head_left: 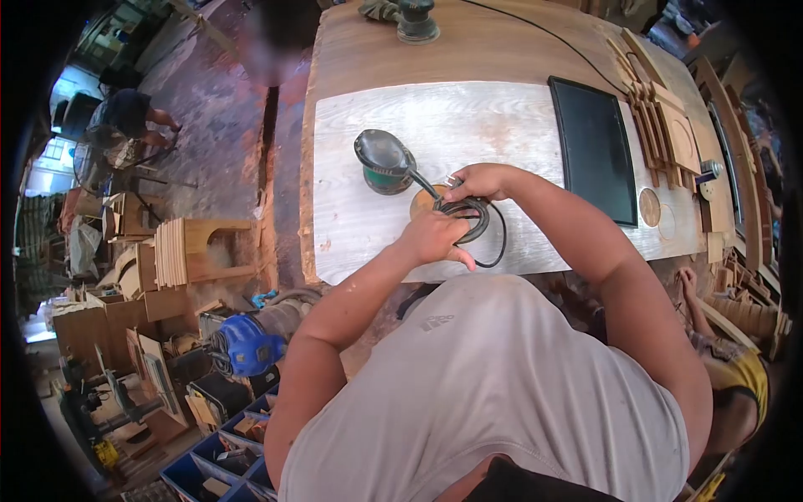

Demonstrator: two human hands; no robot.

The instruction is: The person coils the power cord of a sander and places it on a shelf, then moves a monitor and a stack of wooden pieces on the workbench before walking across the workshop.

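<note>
A green and black sander stands on the whitish wood-grain board, its black cord running toward my hands. My left hand is closed around a coil of this power cord, with the thumb stretched out below. Just beyond it, my right hand pinches the cord near the top of the coil; what looks like the plug pokes out by its fingers. A loose loop hangs down to the right of the coil. Partly hidden under the cord lies a round tan disc.
On the board at right lies a black rectangular panel, beside wooden strips. Another sander stands at the table's far edge. Left of me are a blue machine and blue bins. Other people are at right and far left.
</note>
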